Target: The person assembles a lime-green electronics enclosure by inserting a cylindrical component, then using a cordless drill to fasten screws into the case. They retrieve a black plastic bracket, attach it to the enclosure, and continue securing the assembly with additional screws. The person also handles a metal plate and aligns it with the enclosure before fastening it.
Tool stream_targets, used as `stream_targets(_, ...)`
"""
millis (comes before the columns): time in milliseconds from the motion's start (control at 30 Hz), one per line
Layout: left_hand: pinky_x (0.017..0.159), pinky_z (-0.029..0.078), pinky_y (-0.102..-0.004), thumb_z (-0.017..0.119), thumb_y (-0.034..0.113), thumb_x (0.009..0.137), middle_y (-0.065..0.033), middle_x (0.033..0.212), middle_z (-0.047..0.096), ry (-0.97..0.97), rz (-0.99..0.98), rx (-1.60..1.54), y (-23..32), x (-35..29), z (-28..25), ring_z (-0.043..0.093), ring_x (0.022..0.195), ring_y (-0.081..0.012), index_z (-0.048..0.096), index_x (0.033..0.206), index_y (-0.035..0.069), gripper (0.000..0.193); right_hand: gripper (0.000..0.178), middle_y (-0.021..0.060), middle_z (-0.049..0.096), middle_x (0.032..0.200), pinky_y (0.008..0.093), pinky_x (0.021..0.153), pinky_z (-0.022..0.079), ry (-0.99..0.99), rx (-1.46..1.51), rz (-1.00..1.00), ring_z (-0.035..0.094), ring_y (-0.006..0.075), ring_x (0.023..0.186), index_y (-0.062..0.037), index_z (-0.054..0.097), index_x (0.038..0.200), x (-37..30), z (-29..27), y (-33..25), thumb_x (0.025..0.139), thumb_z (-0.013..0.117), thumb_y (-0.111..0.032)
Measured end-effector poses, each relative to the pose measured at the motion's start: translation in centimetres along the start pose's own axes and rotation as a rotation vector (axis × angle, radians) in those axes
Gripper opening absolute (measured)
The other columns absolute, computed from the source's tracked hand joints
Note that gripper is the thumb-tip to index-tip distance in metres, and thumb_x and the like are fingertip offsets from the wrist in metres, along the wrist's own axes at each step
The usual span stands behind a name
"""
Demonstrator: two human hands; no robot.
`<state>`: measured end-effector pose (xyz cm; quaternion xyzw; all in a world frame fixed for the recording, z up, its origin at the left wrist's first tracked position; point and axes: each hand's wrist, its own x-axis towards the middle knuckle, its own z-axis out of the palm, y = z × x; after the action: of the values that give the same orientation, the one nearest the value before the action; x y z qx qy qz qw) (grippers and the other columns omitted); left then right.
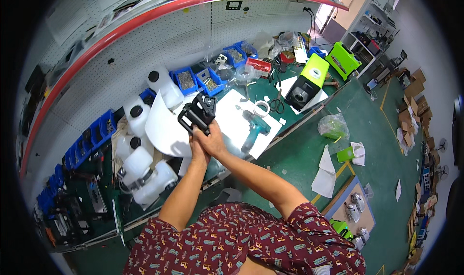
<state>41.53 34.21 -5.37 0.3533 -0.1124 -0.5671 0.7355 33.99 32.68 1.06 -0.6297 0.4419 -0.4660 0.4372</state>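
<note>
Both of my hands are together over the workbench, gripping a black plastic part with a handle-like frame (197, 114). My right hand (212, 139) is closed around its lower end. Pressed against it, my left hand (198, 147) is closed at the same end, its fingers partly hidden. Under the part lie white sheets (229, 111) and a curved white sheet (162, 125). To the right of my hands, a teal cordless drill (255, 129) rests on the paper, beside a roll of white tape (261, 109) and black scissors (276, 105).
Several white plastic tanks with black caps (140, 119) stand on the left. Blue bins of small hardware (185, 80) line the back near a red tray (259, 67). A green-and-black machine (307, 84) sits at the bench's right end. Plastic bags (333, 126) lie on the floor.
</note>
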Motion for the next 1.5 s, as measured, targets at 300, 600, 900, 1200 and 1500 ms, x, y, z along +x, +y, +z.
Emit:
stream_targets(300,0.105,0.048,-0.0399,0.061,0.029,0.106,-0.0061,0.139,0.06,0.245,0.058,0.286,1.7,12.9,-0.7,0.06,0.123,-0.0214,0.046,0.153,0.013,0.051,0.095,0.0292,0.051,0.146,0.0475,0.12,0.036,-0.17,-0.152,0.039,0.047,0.0445,0.137,0.0066,0.045,0.15,13.2,-3.5,10.2,0.078,0.084,-0.04)
stream_targets(600,0.123,0.029,-0.0537,0.075,0.01,0.085,-0.0215,0.155,0.051,0.519,0.467,1.391,-2.7,13.7,-2.4,0.045,0.145,-0.0403,0.052,0.15,0.009,0.069,0.029,0.0051,0.067,0.096,0.0289,0.073,0.058,-0.167,0.247,0.378,0.065,0.0126,0.086,-0.0011,0.063,0.118,14.6,-16.0,17.7,0.093,0.076,-0.007)
stream_targets(900,0.117,0.025,-0.0664,0.078,0.027,0.087,-0.0148,0.139,0.063,0.115,0.369,1.964,-18.2,20.5,13.3,0.05,0.138,-0.0367,0.067,0.13,0.008,0.048,0.02,0.0088,0.068,0.107,0.031,0.078,0.065,-0.203,0.485,0.715,0.07,0.015,0.094,0.0001,0.06,0.114,18.4,-30.0,17.8,0.103,0.067,-0.014)
stream_targets(1200,0.091,0.049,-0.0494,0.067,0.025,0.089,-0.0196,0.104,0.074,0.226,0.013,1.914,-23.5,26.6,18.2,0.069,0.097,-0.0368,0.071,0.116,0.004,0.034,0.025,0.0199,0.068,0.121,0.0425,0.094,0.063,-0.018,0.924,0.924,0.072,0.0311,0.111,0.0031,0.054,0.127,21.1,-37.7,17.2,0.104,0.06,-0.006)
stream_targets(1500,0.065,0.038,-0.0264,0.047,0.026,0.108,0.0023,0.081,0.054,0.139,-0.229,0.414,-15.2,15.1,26.0,0.048,0.072,-0.0095,0.06,0.131,0.002,0.035,0.046,0.0164,0.069,0.122,0.0427,0.094,0.064,-0.135,0.878,0.878,0.072,0.026,0.108,0.0012,0.05,0.143,22.8,-37.6,15.2,0.098,0.06,0.007)
